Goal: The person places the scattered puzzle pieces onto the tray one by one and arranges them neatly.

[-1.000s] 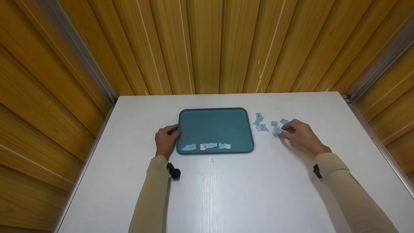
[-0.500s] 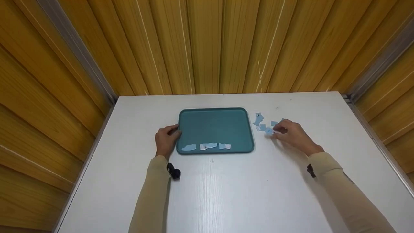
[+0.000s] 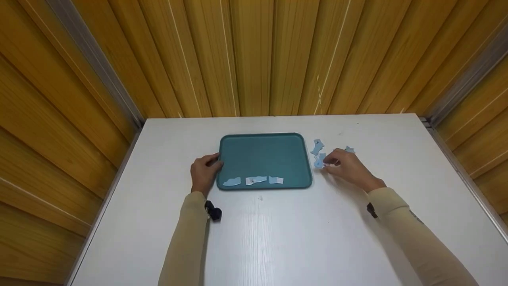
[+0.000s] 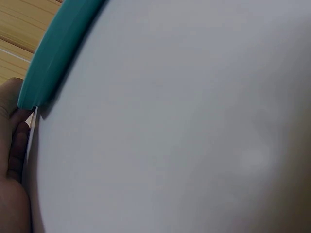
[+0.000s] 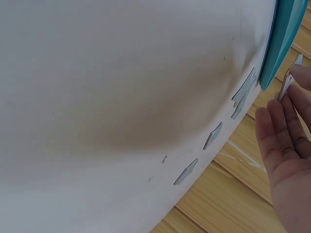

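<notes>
Left hand (image 3: 203,171): grasps the green tray (image 3: 262,157) at its nine o'clock edge, thumb over the rim.
Right hand (image 3: 348,167): pinches a pale-blue piece (image 3: 318,163) between thumb and fingers, just off the tray's three o'clock edge.
Tray row: three ragged pieces (image 3: 256,180) lie apart along the near edge, from about eight round to five o'clock.
Loose bits: one elongated scrap (image 3: 317,147) sits at the right hand's ten o'clock, a small scrap (image 3: 349,149) at its twelve.
Desk: white desk (image 3: 278,238) under everything.
Wall: wood-look panels (image 3: 254,59) at twelve o'clock.
Sleeves: tan sleeves (image 3: 184,234) on both arms.
</notes>
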A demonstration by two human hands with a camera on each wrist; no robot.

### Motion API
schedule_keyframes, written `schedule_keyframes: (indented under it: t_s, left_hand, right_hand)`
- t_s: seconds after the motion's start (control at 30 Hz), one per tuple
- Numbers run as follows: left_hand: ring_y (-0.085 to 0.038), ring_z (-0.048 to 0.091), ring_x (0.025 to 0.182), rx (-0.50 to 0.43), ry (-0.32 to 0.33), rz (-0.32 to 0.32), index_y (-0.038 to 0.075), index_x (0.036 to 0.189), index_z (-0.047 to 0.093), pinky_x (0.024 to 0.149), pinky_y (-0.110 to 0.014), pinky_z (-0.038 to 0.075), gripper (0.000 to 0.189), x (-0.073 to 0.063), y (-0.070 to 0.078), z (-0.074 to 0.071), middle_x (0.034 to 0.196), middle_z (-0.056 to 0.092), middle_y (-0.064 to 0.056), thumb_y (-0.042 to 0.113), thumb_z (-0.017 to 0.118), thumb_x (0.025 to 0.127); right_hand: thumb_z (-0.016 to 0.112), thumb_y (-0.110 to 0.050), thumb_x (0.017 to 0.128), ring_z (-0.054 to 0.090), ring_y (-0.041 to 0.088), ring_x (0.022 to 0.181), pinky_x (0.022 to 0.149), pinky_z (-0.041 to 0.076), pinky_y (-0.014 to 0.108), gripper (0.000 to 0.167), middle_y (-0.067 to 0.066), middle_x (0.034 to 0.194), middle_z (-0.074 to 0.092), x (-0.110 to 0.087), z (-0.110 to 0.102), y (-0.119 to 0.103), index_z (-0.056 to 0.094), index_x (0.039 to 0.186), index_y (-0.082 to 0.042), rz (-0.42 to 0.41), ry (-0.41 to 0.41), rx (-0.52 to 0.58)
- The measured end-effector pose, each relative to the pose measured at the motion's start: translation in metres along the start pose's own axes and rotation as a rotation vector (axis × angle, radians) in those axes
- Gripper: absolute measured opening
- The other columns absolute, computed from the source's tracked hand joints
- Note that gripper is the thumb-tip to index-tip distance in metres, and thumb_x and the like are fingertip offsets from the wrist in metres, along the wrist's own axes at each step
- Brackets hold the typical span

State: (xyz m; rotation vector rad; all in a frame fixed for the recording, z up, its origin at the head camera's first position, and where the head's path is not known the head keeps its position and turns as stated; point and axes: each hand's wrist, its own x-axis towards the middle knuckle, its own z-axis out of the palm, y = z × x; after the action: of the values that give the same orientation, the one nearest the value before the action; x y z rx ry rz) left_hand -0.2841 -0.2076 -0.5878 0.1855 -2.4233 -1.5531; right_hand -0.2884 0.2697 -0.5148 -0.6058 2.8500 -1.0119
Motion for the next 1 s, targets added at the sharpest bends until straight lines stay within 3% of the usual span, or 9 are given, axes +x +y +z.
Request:
schedule_keyframes:
  t_s: [0.63, 1.0]
  left_hand:
    - [-0.022, 0.067, 0.115, 0.003, 0.011, -0.015, 0.01, 0.126, 0.079, 0.1, -0.039, 0.054, 0.033, -0.002, 0.001, 0.001, 0.121, 0.076, -0.006, 0.015, 0.082, 0.094]
    - [-0.022, 0.069, 0.112, -0.012, 0.011, 0.017, 0.01, 0.124, 0.08, 0.098, -0.041, 0.054, 0.031, -0.001, -0.001, 0.001, 0.119, 0.077, -0.006, 0.016, 0.081, 0.094]
  right_hand:
    - [0.078, -0.009, 0.096, 0.065, 0.028, 0.106, 0.1, 0.056, 0.049, 0.02, 0.007, 0.109, 0.067, 0.012, 0.021, -0.024, 0.077, 0.116, -0.005, 0.001, -0.067, 0.043]
    - [0.079, -0.006, 0.094, 0.067, 0.028, 0.103, 0.096, 0.057, 0.047, 0.016, 0.006, 0.105, 0.068, 0.016, 0.032, -0.035, 0.079, 0.11, -0.003, -0.095, -0.097, 0.045]
